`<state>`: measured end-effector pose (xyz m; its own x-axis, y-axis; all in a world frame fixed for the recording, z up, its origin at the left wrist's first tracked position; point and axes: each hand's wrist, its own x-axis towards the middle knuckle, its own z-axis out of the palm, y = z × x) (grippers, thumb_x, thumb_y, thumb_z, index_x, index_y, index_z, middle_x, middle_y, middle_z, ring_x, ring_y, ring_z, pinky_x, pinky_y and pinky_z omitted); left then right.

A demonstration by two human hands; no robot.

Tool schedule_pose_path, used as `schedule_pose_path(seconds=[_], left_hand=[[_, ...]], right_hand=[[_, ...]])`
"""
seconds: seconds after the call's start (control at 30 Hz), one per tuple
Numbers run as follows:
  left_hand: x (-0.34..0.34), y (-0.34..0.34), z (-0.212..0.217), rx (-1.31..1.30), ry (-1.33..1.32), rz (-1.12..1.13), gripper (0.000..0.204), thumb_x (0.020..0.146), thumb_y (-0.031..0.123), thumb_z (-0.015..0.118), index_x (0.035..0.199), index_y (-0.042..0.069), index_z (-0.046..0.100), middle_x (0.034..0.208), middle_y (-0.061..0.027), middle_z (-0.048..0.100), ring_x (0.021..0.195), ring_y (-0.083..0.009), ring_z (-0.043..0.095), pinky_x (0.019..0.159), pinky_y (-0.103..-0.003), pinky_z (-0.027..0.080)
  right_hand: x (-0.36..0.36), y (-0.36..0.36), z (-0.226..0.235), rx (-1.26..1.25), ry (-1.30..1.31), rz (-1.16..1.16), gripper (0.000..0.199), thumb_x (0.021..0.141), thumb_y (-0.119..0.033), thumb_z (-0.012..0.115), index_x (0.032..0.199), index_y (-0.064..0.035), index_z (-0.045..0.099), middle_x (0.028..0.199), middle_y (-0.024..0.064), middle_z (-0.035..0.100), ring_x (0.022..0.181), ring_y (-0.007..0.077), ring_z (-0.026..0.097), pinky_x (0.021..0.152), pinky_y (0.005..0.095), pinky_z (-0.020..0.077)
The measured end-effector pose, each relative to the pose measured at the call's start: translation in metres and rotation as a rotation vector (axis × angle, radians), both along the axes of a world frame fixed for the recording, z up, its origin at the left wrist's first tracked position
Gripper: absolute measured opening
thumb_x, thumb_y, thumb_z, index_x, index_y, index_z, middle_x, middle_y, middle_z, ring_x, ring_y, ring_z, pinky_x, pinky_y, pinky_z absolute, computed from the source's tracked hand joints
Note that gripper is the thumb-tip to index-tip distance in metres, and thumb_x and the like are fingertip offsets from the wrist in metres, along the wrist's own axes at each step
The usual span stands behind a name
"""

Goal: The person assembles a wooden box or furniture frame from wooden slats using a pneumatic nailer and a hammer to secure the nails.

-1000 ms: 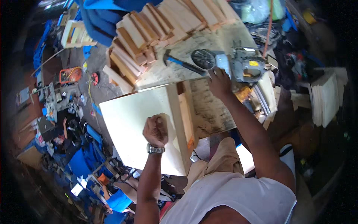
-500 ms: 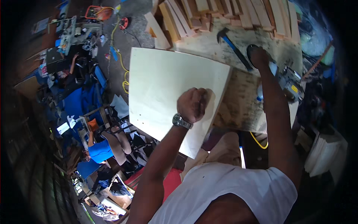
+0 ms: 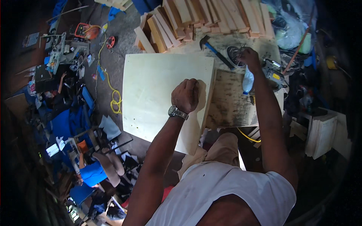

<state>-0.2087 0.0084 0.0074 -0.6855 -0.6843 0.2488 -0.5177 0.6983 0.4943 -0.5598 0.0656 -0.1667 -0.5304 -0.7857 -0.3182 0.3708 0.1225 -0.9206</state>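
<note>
My left hand (image 3: 184,95), a watch at its wrist, is closed above the right part of a large pale, slightly curved panel (image 3: 158,86). Whatever its fingers may hold is hidden. Over the right rim of a round dish (image 3: 232,52) is my right hand (image 3: 249,58), its fingers drawn together; I cannot make out what is in them. Thin, dark and shiny pieces lie in the dish, too small to name surely. Left of it rests a claw hammer (image 3: 220,54) with a blue and black handle. A clear plastic bottle (image 3: 247,80) lies beneath my right wrist.
A stained wooden worktop (image 3: 230,98) carries stacked wood strips (image 3: 211,15) along its far side. A grey metal tool (image 3: 274,73) sits to its right. A yellow hose (image 3: 114,101) runs over the floor at left. Farther left, a person in blue (image 3: 93,174) sits among clutter.
My right hand has drawn off the dish toward its right rim, so the contents show more. My left hand stays closed over the panel. The whole view has shifted.
</note>
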Motion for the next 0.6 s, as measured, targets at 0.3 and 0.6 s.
schedule_pose_path(seconds=[0.3,0.6], left_hand=[[0.02,0.006,0.032,1.304,0.949,0.279,0.043,0.102,0.045,0.044,0.103,0.006,0.062,0.096,-0.0127,0.067,0.09,-0.0268,0.064,0.086,-0.04,0.052],[0.145,0.009,-0.053,1.744,1.434,-0.411,0.047,0.105,0.044,0.034,0.116,0.006,0.059,0.119,-0.014,0.063,0.11,-0.0286,0.058,0.099,-0.044,0.045]], right_hand=[[0.207,0.06,0.25,-0.023,0.234,0.246,0.019,0.096,-0.017,0.061,0.104,-0.0005,0.065,0.086,0.0077,0.068,0.077,0.0152,0.069,0.058,0.0292,0.0578],[0.409,0.074,0.296,0.169,1.203,0.179,0.031,0.083,-0.018,0.064,0.109,-0.0019,0.062,0.108,0.0201,0.066,0.09,0.0365,0.069,0.08,0.0449,0.0563]])
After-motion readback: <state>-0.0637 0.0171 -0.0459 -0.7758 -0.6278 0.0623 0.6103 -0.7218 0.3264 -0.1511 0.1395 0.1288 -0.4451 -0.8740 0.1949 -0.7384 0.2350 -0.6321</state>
